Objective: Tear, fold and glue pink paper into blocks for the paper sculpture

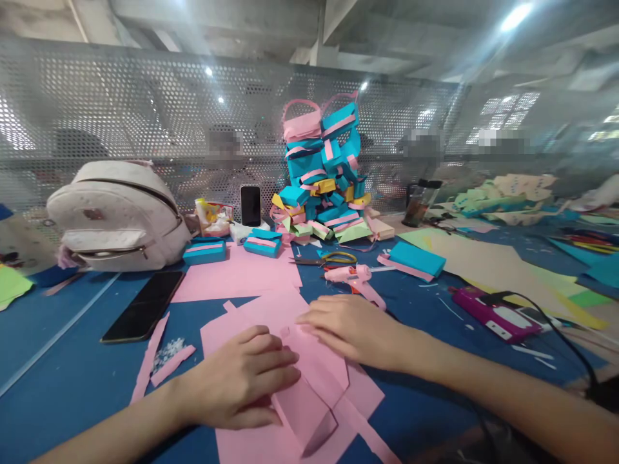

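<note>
A folded pink paper box (309, 412) lies on sheets of pink paper (246, 444) right in front of me. My left hand (246, 374) is closed over the box's left side, its fingers curled across the top and its thumb on the near side. On the far right part of the folded paper rests my right hand (353, 325), fingers stretched out flat and close together. Just beyond it lies a pink glue gun (355, 277), and behind that a pair of scissors (333, 259).
Small blue paper boxes (206, 251) stand beyond the pink paper. A tall stack of blue and pink paper bags (322, 174) rises at the back. Around me are a phone (145, 306), a white backpack (116, 219), a purple power bank (498, 316) with a cable, and coloured sheets (483, 258).
</note>
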The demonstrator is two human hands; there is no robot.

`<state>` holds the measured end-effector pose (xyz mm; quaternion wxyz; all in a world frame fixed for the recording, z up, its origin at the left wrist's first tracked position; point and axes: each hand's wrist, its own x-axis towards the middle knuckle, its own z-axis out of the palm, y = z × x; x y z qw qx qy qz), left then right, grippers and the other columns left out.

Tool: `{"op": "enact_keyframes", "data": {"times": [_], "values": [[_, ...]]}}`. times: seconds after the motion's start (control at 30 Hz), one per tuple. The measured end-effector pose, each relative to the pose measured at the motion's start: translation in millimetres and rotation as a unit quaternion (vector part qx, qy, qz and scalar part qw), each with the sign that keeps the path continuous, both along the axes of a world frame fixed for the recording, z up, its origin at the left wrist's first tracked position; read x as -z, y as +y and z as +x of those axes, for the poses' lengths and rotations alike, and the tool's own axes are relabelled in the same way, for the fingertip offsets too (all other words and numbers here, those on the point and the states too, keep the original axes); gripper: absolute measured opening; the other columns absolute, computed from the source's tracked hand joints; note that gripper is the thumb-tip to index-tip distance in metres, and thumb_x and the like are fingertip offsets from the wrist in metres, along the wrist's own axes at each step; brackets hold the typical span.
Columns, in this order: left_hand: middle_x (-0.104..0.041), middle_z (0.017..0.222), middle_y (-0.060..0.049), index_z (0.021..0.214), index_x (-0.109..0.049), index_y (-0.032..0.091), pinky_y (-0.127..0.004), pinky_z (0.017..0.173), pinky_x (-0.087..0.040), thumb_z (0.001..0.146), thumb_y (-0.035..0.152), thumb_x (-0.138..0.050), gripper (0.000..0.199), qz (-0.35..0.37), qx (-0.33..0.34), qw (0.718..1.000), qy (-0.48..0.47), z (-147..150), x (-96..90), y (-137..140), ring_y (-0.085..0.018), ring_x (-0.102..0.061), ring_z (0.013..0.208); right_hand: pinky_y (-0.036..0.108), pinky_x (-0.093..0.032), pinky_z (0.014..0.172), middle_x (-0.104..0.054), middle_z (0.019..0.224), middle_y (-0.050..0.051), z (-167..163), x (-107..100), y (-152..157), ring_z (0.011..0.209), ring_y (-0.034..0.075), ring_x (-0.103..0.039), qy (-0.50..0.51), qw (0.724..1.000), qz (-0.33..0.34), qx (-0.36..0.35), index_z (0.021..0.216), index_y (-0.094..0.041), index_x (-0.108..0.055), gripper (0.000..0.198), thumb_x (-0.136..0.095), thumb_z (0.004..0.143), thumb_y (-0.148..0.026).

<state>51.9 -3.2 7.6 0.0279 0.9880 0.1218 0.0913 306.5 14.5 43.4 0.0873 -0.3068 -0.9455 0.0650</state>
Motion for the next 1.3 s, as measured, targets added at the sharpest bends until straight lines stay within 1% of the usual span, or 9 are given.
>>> {"op": "enact_keyframes", "data": {"times": [0.2, 0.33, 0.47, 0.67, 0.8, 0.9, 1.03, 1.13, 1.3], "values": [[-0.065, 0.127, -0.012, 0.128, -0.056, 0.014, -0.039, 0.096, -0.035, 0.103, 0.051, -0.028, 0.053, 0.019, 0.007, 0.999, -0.033, 1.0, -2.0, 0.2, -0.025, -0.058, 0.108, 0.032, -0.044, 0.067, -0.070, 0.086, 0.003, 82.7, -2.9, -15.2, 0.078, 0.023, -0.064, 0.041, 0.960, -0.038, 0.274, 0.078, -0.025, -0.066, 0.033, -0.047, 0.096, -0.047], [-0.065, 0.127, -0.012, 0.128, -0.056, 0.013, -0.039, 0.095, -0.033, 0.103, 0.051, -0.028, 0.053, 0.034, 0.009, 0.999, -0.029, 1.0, -1.9, 0.7, -0.025, -0.057, 0.109, 0.037, -0.047, 0.070, -0.070, 0.108, 0.007, 125.1, 20.5, -1.0, 0.089, 0.029, -0.066, 0.085, 0.912, -0.030, 0.401, 0.096, -0.027, -0.066, 0.032, -0.054, 0.088, -0.056], [-0.063, 0.131, -0.011, 0.130, -0.054, 0.013, -0.038, 0.096, -0.030, 0.104, 0.051, -0.024, 0.054, 0.041, 0.008, 0.999, -0.015, -0.4, -1.8, -0.2, -0.025, -0.056, 0.112, 0.038, -0.049, 0.086, -0.063, 0.128, 0.007, 119.5, 37.5, 20.7, 0.103, 0.028, -0.065, 0.160, 0.919, -0.161, 0.322, 0.124, -0.026, -0.059, 0.046, -0.055, 0.088, -0.055], [-0.063, 0.130, -0.010, 0.130, -0.054, 0.014, -0.038, 0.096, -0.030, 0.103, 0.050, -0.031, 0.050, 0.031, 0.001, 1.000, -0.003, -1.3, -2.8, -1.9, -0.024, -0.056, 0.108, 0.039, -0.051, 0.076, -0.070, 0.102, 0.015, 88.6, 45.5, 44.6, 0.087, 0.030, -0.067, 0.193, 0.913, -0.184, 0.309, 0.106, -0.011, -0.066, 0.047, -0.053, 0.088, -0.052], [-0.062, 0.131, -0.010, 0.129, -0.054, 0.013, -0.039, 0.094, -0.029, 0.104, 0.051, -0.025, 0.054, 0.022, -0.002, 1.000, 0.013, -1.6, -1.8, -1.8, -0.025, -0.055, 0.106, 0.035, -0.051, 0.075, -0.070, 0.083, 0.007, 78.2, 27.9, 41.2, 0.080, 0.025, -0.067, 0.226, 0.911, -0.177, 0.296, 0.107, -0.015, -0.068, 0.046, -0.051, 0.090, -0.055], [-0.062, 0.132, -0.011, 0.129, -0.054, 0.012, -0.040, 0.093, -0.028, 0.104, 0.050, -0.021, 0.056, 0.024, 0.000, 0.999, 0.021, -1.8, -0.9, -1.1, -0.025, -0.055, 0.106, 0.028, -0.047, 0.056, -0.056, 0.052, -0.003, 64.2, 4.4, 28.2, 0.050, 0.017, -0.057, 0.193, 0.912, -0.275, 0.237, 0.116, -0.016, -0.065, 0.050, -0.050, 0.091, -0.057], [-0.060, 0.134, -0.011, 0.132, -0.051, 0.012, -0.040, 0.092, -0.028, 0.104, 0.049, -0.022, 0.055, 0.027, 0.002, 0.999, 0.024, -2.0, 0.2, 0.4, -0.026, -0.054, 0.107, 0.021, -0.035, 0.040, -0.048, 0.046, -0.006, 37.8, -22.1, 14.6, 0.039, 0.012, -0.044, 0.134, 0.909, -0.359, 0.161, 0.124, -0.020, -0.063, 0.051, -0.053, 0.090, -0.057], [-0.059, 0.135, -0.011, 0.132, -0.050, 0.012, -0.041, 0.092, -0.028, 0.104, 0.049, -0.023, 0.054, 0.029, 0.002, 0.999, 0.027, -2.5, 1.0, 0.8, -0.026, -0.054, 0.106, 0.020, -0.033, 0.041, -0.056, 0.059, -0.004, 21.3, -30.2, 15.8, 0.044, 0.010, -0.042, 0.111, 0.921, -0.349, 0.132, 0.116, -0.021, -0.069, 0.047, -0.054, 0.089, -0.058], [-0.062, 0.132, -0.012, 0.129, -0.052, 0.012, -0.040, 0.094, -0.029, 0.104, 0.049, -0.025, 0.052, 0.034, 0.004, 0.999, 0.014, -2.8, 0.9, 0.8, -0.025, -0.055, 0.103, 0.021, -0.042, 0.054, -0.068, 0.084, 0.001, 10.2, -25.4, 26.5, 0.061, 0.012, -0.054, 0.088, 0.937, -0.317, 0.114, 0.104, -0.016, -0.071, 0.039, -0.055, 0.091, -0.050]]}}
